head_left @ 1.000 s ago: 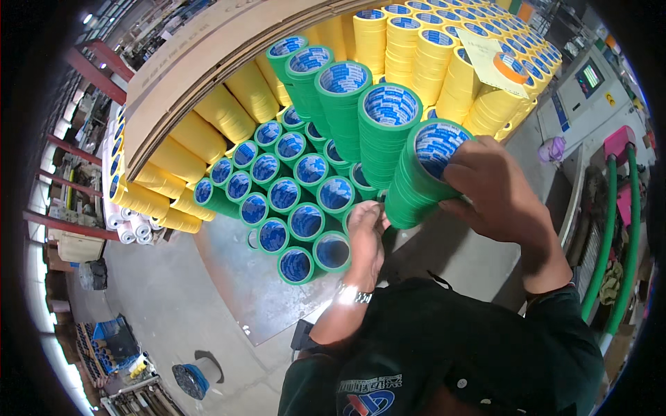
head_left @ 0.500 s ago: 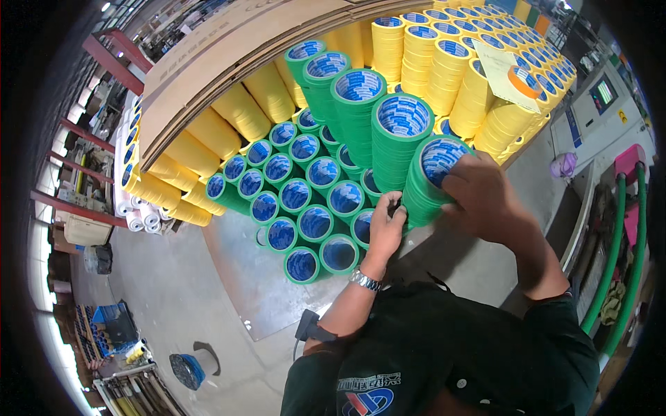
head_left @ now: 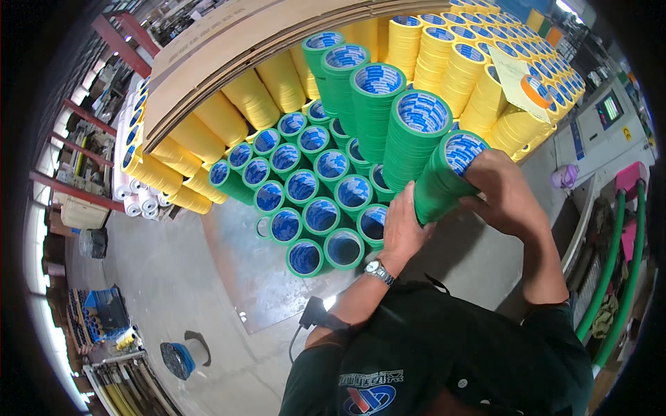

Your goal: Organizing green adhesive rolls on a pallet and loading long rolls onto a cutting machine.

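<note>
I hold a tall stack of green tape rolls (head_left: 444, 177) with blue-printed cores, tilted toward me. My right hand (head_left: 510, 194) wraps around its upper part. My left hand (head_left: 402, 229), with a wristwatch on the wrist, presses against its lower end. The stack sits beside other tall green stacks (head_left: 378, 104) and above several short green stacks (head_left: 316, 208) standing on a grey metal sheet (head_left: 243, 277).
Yellow tape stacks (head_left: 472, 62) fill the pallet behind, some under a brown cardboard sheet (head_left: 229, 48). White rolls (head_left: 139, 204) lie at the left. A machine with a control panel (head_left: 607, 114) and green hoses (head_left: 614, 270) stands at the right. A blue crate (head_left: 104, 312) is on the floor.
My left hand has moved up from the short stacks to the lower end of the held stack. The stack has tilted and come closer to me.
</note>
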A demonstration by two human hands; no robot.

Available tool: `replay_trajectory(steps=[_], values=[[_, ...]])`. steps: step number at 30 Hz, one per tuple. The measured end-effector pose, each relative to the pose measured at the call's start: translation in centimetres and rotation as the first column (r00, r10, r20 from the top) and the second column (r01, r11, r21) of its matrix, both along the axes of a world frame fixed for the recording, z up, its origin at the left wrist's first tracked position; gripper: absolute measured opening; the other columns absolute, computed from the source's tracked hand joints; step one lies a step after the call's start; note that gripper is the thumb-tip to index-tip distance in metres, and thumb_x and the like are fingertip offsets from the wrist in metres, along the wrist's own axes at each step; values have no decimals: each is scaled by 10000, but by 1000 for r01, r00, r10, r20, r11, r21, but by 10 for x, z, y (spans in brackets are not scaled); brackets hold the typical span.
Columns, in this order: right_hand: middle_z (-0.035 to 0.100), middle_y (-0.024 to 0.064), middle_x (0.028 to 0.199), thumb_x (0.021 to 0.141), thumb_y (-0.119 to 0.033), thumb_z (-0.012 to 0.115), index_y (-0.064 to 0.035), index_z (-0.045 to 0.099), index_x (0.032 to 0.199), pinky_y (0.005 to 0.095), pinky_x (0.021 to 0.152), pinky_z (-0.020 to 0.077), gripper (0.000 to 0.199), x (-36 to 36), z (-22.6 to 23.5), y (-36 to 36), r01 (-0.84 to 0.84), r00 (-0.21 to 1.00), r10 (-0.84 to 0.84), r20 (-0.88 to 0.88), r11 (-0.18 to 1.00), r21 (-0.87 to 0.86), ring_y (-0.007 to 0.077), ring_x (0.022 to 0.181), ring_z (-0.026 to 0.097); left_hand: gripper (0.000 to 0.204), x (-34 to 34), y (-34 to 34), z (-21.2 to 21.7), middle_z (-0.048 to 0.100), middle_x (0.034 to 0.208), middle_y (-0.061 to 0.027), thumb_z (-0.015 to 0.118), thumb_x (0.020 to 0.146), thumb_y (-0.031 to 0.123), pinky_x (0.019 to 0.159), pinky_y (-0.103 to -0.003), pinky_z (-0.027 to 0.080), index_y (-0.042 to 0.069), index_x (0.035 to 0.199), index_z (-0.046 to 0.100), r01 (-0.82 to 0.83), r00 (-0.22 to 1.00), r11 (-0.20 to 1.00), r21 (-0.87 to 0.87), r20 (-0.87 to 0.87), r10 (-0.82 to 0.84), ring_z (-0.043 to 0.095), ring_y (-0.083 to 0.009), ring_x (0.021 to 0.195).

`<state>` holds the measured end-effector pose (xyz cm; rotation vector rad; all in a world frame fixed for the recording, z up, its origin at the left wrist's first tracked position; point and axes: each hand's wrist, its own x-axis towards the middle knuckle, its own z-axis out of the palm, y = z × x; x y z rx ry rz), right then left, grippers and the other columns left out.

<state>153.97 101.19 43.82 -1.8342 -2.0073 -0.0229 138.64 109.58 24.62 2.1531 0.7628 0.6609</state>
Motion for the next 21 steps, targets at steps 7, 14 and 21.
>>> replay_trajectory(steps=[7, 14, 21], values=[[606, 140, 982, 577, -147, 833, -36, 637, 979, 538, 990, 423, 461, -10, -16, -5, -16, 998, 4, 68, 984, 180, 369, 980, 593, 867, -12, -5, -6, 484, 1353, -292, 782, 735, 87, 1083, -464, 395, -48, 1448, 308, -54, 991, 994, 95, 123, 42, 470, -447, 1270], [568, 201, 1289, 673, -242, 805, 1, 571, 1219, 580, 1121, 306, 642, -8, -20, -10, 37, 993, -65, 101, 966, 256, 411, 1239, 524, 458, -118, 25, 51, 644, 1088, -156, 684, 758, -18, 878, -371, 525, 10, 1203, 581, -331, 883, 943, -45, 338, 326, 660, -283, 999], [520, 218, 1401, 991, -338, 493, 55, 475, 1371, 433, 1152, 311, 547, 22, -61, -51, 483, 842, -204, -500, 697, 530, 325, 1332, 471, 417, -282, 140, -58, 651, 1132, -178, 699, 832, 31, 892, -362, 511, -28, 1226, 572, -730, 673, 683, -38, 135, 727, 642, -273, 992]])
